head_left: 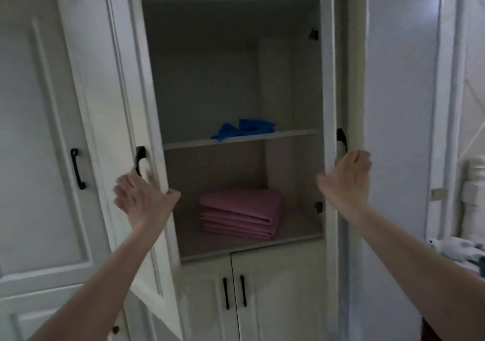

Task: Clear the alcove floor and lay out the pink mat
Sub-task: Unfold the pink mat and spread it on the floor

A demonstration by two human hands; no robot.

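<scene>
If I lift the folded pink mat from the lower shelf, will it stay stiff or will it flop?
The pink mat probably flops: it lies folded in several soft layers with rounded edges. It may unfold if lifted by one layer. It looks thin, so likely light.

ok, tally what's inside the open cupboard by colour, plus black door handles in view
Pink: 1, folded mat on the lower shelf
Blue: 1 bunch, maybe gloves, on the upper shelf; piece count unclear
Black handles: 5 fully seen
Total: 7
</scene>
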